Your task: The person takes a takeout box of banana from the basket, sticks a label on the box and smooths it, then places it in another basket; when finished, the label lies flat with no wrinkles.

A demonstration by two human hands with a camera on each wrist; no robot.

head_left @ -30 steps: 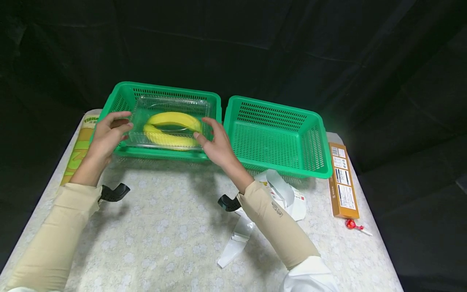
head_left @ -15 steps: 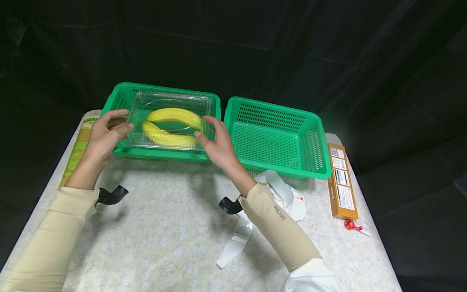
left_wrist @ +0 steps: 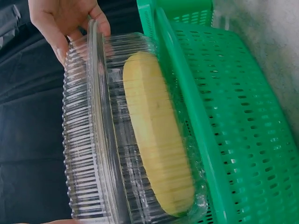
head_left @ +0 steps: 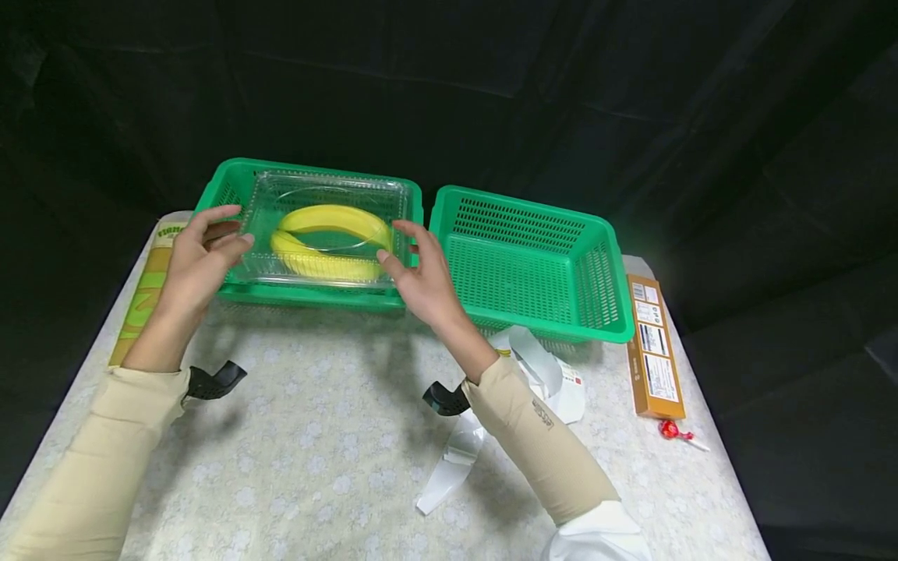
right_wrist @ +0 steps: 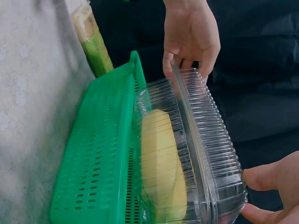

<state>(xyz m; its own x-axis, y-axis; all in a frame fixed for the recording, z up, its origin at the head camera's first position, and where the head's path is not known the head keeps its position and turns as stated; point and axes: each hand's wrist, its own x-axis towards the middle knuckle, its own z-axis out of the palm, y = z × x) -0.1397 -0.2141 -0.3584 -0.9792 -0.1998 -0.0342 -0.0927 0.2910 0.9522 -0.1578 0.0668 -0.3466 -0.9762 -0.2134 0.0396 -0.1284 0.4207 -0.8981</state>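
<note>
Clearly, it turns on the clear box lying straight between the two hands, its long axis running from left to right, roughly along the long sides of the left basket. The left hand has its left end and the right hand its right end, so neither hand is nearer. The fingers of both are bent around those ends, thumb towards the near side, pinching the box. It sits over the left basket, towards the far left corner of the desk; whether its base touches the basket, I cannot tell.

As for numbers: one clear box, and inside it two bananas, a far banana and a near banana, both lying lengthwise. There are two green baskets, the right basket standing just beside the left one along the desk's far edge. One orange carton lies by the right edge, with one red lollipop just beyond its near end. One printed pack lies along the left edge. The white wrapping overlaps too much to count.
</note>
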